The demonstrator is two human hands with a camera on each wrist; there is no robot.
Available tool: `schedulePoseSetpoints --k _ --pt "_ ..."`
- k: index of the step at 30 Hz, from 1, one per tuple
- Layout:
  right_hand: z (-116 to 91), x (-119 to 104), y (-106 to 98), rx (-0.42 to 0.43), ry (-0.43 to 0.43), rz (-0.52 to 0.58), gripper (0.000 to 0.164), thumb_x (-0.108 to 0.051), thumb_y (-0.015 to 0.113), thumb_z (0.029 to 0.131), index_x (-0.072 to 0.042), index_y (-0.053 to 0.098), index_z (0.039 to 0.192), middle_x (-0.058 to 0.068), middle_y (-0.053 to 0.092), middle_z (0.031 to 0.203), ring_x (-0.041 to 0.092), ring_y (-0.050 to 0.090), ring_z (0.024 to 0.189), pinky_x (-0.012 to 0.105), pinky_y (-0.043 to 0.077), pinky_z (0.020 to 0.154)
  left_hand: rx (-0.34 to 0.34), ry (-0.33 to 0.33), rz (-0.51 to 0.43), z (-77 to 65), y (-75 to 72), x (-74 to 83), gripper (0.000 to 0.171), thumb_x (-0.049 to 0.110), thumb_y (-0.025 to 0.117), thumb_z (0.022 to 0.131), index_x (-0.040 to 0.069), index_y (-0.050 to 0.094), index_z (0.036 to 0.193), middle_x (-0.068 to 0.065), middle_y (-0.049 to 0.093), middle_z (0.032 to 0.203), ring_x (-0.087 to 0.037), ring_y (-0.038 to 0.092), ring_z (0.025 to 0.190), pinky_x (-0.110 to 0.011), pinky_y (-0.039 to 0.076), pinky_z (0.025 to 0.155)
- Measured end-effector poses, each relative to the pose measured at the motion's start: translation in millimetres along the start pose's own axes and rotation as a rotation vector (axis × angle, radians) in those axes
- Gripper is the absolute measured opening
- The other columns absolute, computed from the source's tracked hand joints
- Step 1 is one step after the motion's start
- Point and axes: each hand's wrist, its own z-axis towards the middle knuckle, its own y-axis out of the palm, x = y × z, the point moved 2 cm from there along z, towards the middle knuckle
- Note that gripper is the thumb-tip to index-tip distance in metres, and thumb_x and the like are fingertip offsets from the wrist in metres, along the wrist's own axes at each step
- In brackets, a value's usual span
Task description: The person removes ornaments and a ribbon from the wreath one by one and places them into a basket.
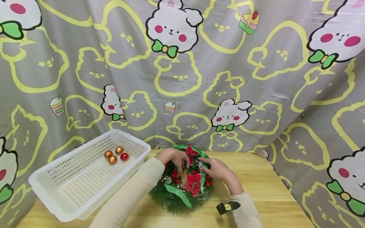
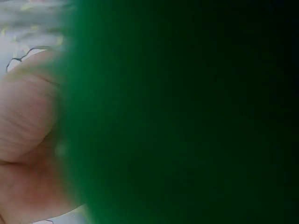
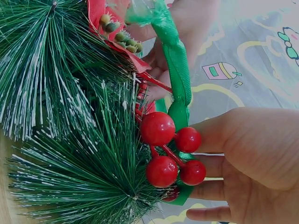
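Note:
A green pine wreath point(image 1: 174, 202) lies on the table, dressed with red poinsettias point(image 1: 193, 183), red berries point(image 3: 161, 170) and green ribbon point(image 3: 177, 77). My left hand point(image 1: 174, 157) reaches over its back left part, fingers pointing down into the centre; whether they pinch anything I cannot tell. Blurred green fills most of the left wrist view, beside part of that palm point(image 2: 28, 121). At the wreath's right side is my right hand point(image 1: 219, 171), its fingers extended to the ribbon and a frosted pinecone. In the right wrist view, berries and ribbon hide some of its fingertips.
Left of the wreath stands a white perforated plastic basket point(image 1: 85, 202) holding a few copper-coloured balls point(image 1: 112, 159) and a shiny red ball point(image 1: 124, 156). Underneath is a wooden table point(image 1: 256, 183). A grey cartoon-print curtain point(image 1: 137, 76) hangs behind and at both sides.

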Motion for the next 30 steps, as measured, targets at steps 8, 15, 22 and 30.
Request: schedulePoseSetpoints --k 8,15,22,30 --pt "1 -2 2 0.001 -0.007 0.010 0.047 -0.020 0.065 0.100 -0.010 0.057 0.146 -0.009 0.035 0.048 0.006 0.032 0.040 0.024 0.037 0.052 -0.002 -0.014 0.023 -4.4 2.4 -1.2 0.042 0.016 0.079 0.090 0.014 0.066 0.129 -0.004 0.072 0.114 -0.013 0.066 0.099 -0.034 0.052 0.094" --pt "2 -1 0 0.000 -0.011 0.006 0.047 -0.019 0.065 0.101 -0.008 0.057 0.146 -0.009 0.035 0.049 0.006 0.032 0.040 0.023 0.037 0.052 0.045 0.015 0.017 -20.7 -13.5 15.8 0.047 0.018 0.080 0.089 0.010 0.063 0.132 -0.014 0.066 0.129 -0.017 0.064 0.104 -0.035 0.052 0.091" --pt "2 -1 -3 0.009 -0.026 -0.007 0.047 -0.018 0.065 0.100 -0.007 0.057 0.145 -0.007 0.035 0.048 0.007 0.033 0.040 0.023 0.036 0.051 0.082 -0.003 0.083 -27.2 -32.7 42.5 0.031 0.019 0.081 0.088 0.018 0.069 0.117 -0.006 0.068 0.119 -0.013 0.061 0.093 -0.043 0.052 0.095" --pt "1 -2 -2 0.004 -0.022 -0.008 0.046 -0.017 0.065 0.100 -0.008 0.057 0.145 -0.008 0.035 0.049 0.007 0.033 0.040 0.024 0.037 0.052 -0.023 -0.147 0.162 0.4 -19.0 31.7 0.029 0.024 0.081 0.088 0.015 0.075 0.115 0.008 0.068 0.104 -0.017 0.064 0.106 -0.040 0.053 0.099"
